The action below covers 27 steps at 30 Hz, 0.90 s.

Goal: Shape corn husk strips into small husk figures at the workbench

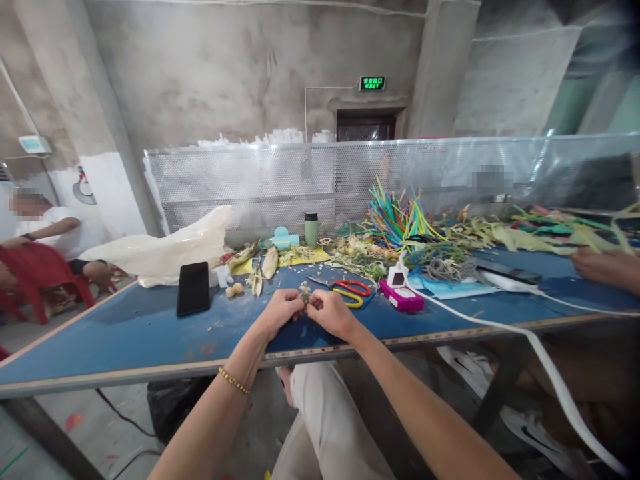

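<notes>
My left hand and my right hand meet over the table's front edge, fingertips pinched close together. Between them they hold a small greenish-yellow plant sprig, its lower part hidden by the fingers. Just beyond my right hand lie scissors with red and yellow handle loops. Dried corn husks and a pale husk-covered cob rest past my left hand, with small tan lumps beside them.
A black phone lies left on the blue table. Colourful strips, a green bottle, and a purple box with a white charger stand behind. A white cable crosses rightward. Another person's hand is at right.
</notes>
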### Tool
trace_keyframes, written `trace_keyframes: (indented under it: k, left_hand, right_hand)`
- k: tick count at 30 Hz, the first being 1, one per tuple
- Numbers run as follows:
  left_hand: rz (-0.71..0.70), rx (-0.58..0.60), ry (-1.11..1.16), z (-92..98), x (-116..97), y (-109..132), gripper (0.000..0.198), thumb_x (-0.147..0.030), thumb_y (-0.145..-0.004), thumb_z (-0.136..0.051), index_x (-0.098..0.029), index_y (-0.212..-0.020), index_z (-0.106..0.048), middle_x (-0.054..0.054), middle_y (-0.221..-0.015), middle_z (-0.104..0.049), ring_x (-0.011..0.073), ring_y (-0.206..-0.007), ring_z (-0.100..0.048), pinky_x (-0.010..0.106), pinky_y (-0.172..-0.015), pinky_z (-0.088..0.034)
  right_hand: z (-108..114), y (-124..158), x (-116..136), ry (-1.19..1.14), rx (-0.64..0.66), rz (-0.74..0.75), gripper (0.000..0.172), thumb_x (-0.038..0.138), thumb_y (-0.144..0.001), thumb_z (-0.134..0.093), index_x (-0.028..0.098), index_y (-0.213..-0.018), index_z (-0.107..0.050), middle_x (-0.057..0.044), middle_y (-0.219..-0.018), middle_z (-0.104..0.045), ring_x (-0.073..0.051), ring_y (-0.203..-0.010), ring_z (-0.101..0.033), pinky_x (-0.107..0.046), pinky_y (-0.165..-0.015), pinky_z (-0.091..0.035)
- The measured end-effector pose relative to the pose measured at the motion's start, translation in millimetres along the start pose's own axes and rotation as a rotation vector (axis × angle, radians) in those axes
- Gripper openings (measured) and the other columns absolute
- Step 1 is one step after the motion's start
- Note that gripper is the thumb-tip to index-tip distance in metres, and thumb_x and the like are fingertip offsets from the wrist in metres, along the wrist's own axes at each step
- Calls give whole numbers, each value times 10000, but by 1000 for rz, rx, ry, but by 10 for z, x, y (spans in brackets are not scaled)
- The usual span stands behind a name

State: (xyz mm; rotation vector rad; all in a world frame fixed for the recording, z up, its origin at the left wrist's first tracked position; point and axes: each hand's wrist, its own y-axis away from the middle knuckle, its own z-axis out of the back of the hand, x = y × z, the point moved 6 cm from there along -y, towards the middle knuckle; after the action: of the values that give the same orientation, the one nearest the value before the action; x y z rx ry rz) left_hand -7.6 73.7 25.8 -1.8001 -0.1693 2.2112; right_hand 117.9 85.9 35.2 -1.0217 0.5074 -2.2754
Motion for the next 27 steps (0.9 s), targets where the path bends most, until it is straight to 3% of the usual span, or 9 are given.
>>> trace_keyframes:
  k: [5, 9, 16, 22, 27]
  left_hand:
    - [55, -37, 59, 47, 40, -23, 150, -291, -643, -579, -165, -570, -540, -16, -503, -527, 90, -445, -451, 233, -468, -272]
    - [97, -40, 138, 42, 65, -30, 125, -275, -616, -586, -156, -589, -558, 24, -585, -618, 93, -443, -502, 224, -452, -286]
    - [109, -6, 158, 21, 21, 5, 171, -222, -607, -585, -130, -731, -659, 8, -566, -615, 103, -483, -540, 209, -473, -327]
    - [50, 4, 95, -5, 20, 9, 156, -284, -618, -658, -141, -643, -601, -7, -589, -592, 78, -477, -491, 211, -486, -322]
    - [30, -33, -12, -10, 58, -17, 59, -207, -596, -574, -162, -586, -537, -34, -528, -524, 83, -466, -469, 215, -490, -329]
  right_hand:
    - [-32, 23, -106, -338, 133, -210, 84, 196, -697, -544, 180, -614, -549, 40, -453, -514, -106, -431, -475, -210, -468, -337]
    - [23, 29, -123, -374, 73, -241, 92, 216, -689, -549, 176, -607, -563, 44, -415, -505, -100, -403, -452, -206, -453, -337]
    - [85, 19, -86, -259, -58, -160, 109, 243, -689, -561, 185, -600, -540, 34, -467, -519, -109, -458, -472, -211, -467, -344]
    - [102, 31, -24, -210, -110, -53, 78, 221, -686, -541, 180, -621, -554, 7, -551, -570, -120, -516, -487, -220, -498, -365]
    - [137, 43, -41, -243, -110, -113, 100, 246, -710, -539, 176, -656, -586, 24, -496, -535, -124, -484, -484, -227, -492, -372]
